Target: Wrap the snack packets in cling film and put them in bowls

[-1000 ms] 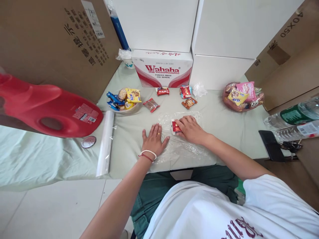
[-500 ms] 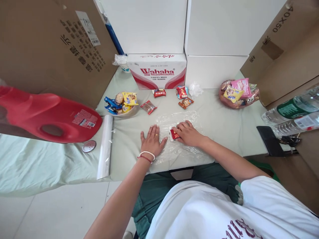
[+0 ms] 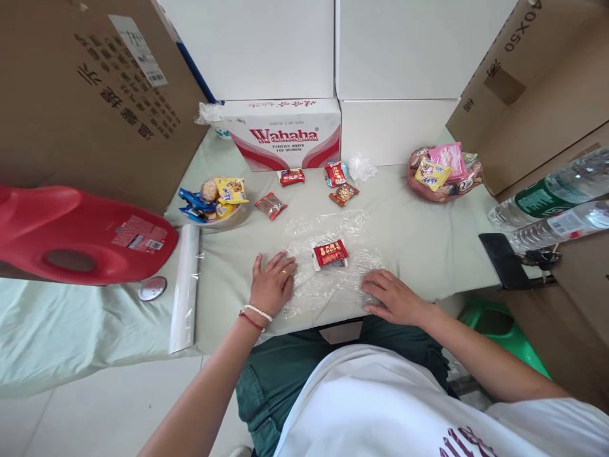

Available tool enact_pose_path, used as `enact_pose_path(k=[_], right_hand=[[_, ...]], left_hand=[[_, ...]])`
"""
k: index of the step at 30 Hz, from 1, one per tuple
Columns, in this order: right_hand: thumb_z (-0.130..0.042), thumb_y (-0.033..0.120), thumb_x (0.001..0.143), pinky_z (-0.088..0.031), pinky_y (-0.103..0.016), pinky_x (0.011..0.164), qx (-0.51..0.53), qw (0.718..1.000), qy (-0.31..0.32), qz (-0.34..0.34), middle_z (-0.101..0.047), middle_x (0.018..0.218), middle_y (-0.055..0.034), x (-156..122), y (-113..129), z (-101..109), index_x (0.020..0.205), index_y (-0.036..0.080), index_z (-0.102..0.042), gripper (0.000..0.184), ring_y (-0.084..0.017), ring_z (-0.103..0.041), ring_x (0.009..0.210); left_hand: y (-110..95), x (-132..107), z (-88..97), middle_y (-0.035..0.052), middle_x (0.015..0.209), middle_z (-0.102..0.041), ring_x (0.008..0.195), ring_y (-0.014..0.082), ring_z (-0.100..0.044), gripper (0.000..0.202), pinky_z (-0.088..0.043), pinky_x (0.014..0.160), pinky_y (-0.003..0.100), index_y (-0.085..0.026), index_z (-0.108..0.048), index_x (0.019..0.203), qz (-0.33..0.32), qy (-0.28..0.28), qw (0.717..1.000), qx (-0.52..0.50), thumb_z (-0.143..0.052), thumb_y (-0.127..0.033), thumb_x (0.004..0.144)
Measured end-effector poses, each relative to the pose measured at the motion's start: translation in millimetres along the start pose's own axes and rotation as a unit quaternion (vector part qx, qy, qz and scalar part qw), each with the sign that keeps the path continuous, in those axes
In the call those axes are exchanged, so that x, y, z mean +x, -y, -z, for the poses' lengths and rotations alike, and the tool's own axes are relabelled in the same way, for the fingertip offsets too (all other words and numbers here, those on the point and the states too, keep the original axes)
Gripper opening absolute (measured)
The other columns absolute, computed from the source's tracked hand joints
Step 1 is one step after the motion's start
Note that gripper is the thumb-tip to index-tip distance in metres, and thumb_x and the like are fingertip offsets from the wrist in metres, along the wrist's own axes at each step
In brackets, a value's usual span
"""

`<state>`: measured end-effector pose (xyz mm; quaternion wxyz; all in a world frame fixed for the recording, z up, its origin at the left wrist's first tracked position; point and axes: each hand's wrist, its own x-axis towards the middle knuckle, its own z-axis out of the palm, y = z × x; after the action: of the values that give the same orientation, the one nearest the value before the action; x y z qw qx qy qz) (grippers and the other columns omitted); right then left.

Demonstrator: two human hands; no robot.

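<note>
A sheet of clear plastic wrap (image 3: 328,295) lies crinkled on the table before me. On its middle rests a red snack packet (image 3: 330,253), with neither hand touching it. My left hand (image 3: 273,285), wearing a ring and bracelets, lies at the wrap's left edge, fingers extended and nothing held. At the lower right edge of the wrap is my right hand (image 3: 394,297), its fingers loosely apart and touching the film. Farther back lie a clear-and-red snack packet (image 3: 271,205), another red packet (image 3: 291,177), and a small group of packets (image 3: 343,194).
Snack bowls stand at left (image 3: 233,216) and right (image 3: 440,192). A plastic wrap roll (image 3: 184,289), a round lid (image 3: 152,288) and a red jug (image 3: 90,235) are leftward. Bottles (image 3: 547,200) and a phone (image 3: 504,260) lie right. A Wahaha box (image 3: 290,139) stands behind.
My right hand has let go of the red packet and moved right and nearer to me. My left hand has shifted slightly, fingers less flat. The view has shifted a little.
</note>
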<state>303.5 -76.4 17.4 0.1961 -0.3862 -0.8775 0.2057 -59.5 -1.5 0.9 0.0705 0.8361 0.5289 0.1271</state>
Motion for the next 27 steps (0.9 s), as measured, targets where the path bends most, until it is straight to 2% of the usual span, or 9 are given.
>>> enact_pose_path(k=[4,8,10,12,15,18,21,23,27], right_hand=[[-0.046,0.027,0.107,-0.056,-0.049,0.097,0.033,0.998,-0.041,-0.036,-0.068,0.118,-0.0130,-9,-5,-9,0.114,0.024,-0.070,0.026,-0.027,-0.061,0.114],[-0.043,0.034,0.108,-0.057,-0.044,0.089,0.087,0.994,-0.030,-0.055,-0.072,0.102,-0.0106,15,-11,6,0.107,0.023,-0.072,0.030,-0.024,-0.064,0.098],[-0.041,0.037,0.109,-0.057,-0.041,0.087,0.104,0.992,-0.021,-0.069,-0.072,0.097,-0.0095,30,-15,17,0.107,0.022,-0.071,0.033,-0.023,-0.065,0.094],[-0.042,0.039,0.108,-0.055,-0.039,0.085,0.111,0.990,-0.021,-0.089,-0.073,0.096,-0.0091,44,-20,27,0.107,0.022,-0.072,0.034,-0.022,-0.067,0.091],[-0.047,0.041,0.105,-0.053,-0.034,0.081,0.126,0.985,-0.023,-0.119,-0.073,0.096,-0.0072,66,-32,40,0.105,0.021,-0.072,0.032,-0.020,-0.067,0.086],[-0.050,0.044,0.102,-0.048,-0.028,0.074,0.149,0.976,-0.026,-0.156,-0.072,0.088,-0.0035,86,-50,46,0.101,0.019,-0.072,0.033,-0.017,-0.064,0.078],[-0.050,0.040,0.100,-0.042,-0.025,0.067,0.125,0.968,0.016,-0.217,-0.067,0.080,-0.0010,104,-69,51,0.101,0.017,-0.071,0.032,-0.016,-0.058,0.071],[-0.050,0.031,0.098,-0.041,-0.026,0.068,0.042,0.963,0.061,-0.258,-0.068,0.083,-0.0033,116,-77,56,0.103,0.015,-0.072,0.027,-0.017,-0.059,0.073],[-0.048,0.025,0.100,-0.044,-0.031,0.081,-0.156,0.952,0.069,-0.253,-0.070,0.106,-0.0131,145,-81,71,0.110,0.015,-0.073,0.029,-0.025,-0.063,0.096]], left_hand=[[16,-16,11.7,0.0079,0.152,-0.061,0.152,0.0268,-0.043,0.048,-0.026,0.128,0.057,-0.026,-0.070,0.133,-0.009,0.029,0.998,-0.060,-0.039,-0.027,0.096],[12,-46,19.4,0.0106,0.161,-0.051,0.157,0.0289,-0.035,0.060,-0.019,0.131,0.055,-0.026,-0.057,0.149,-0.099,0.106,0.985,-0.090,-0.056,-0.048,0.092],[6,-57,18.1,0.0111,0.158,-0.054,0.155,0.0308,-0.039,0.055,-0.018,0.130,0.059,-0.027,-0.064,0.139,-0.103,0.123,0.983,-0.090,-0.060,-0.054,0.091],[3,-59,17.0,0.0095,0.145,-0.067,0.149,0.0281,-0.048,0.035,-0.022,0.129,0.057,-0.027,-0.073,0.116,-0.080,0.107,0.985,-0.113,-0.053,-0.050,0.098],[9,-40,20.3,0.0076,0.119,-0.078,0.139,0.0226,-0.058,0.034,-0.035,0.124,0.048,-0.026,-0.071,0.097,-0.011,0.051,0.981,-0.188,-0.042,-0.043,0.103],[22,2,24.6,0.0095,0.121,-0.076,0.124,0.0250,-0.066,0.035,-0.049,0.112,0.044,-0.024,-0.068,0.095,0.071,0.013,0.963,-0.259,-0.048,-0.052,0.098],[38,51,23.9,0.0113,0.116,-0.075,0.107,0.0269,-0.069,0.034,-0.051,0.105,0.045,-0.022,-0.067,0.091,0.151,-0.007,0.951,-0.269,-0.053,-0.053,0.091],[48,75,23.9,0.0120,0.105,-0.074,0.105,0.0293,-0.066,0.026,-0.049,0.105,0.048,-0.021,-0.067,0.089,0.202,-0.026,0.952,-0.227,-0.057,-0.045,0.086],[55,78,36.3,0.0149,0.106,-0.067,0.113,0.0329,-0.061,0.023,-0.046,0.107,0.052,-0.018,-0.069,0.096,0.276,-0.203,0.930,-0.135,-0.056,-0.036,0.088]])
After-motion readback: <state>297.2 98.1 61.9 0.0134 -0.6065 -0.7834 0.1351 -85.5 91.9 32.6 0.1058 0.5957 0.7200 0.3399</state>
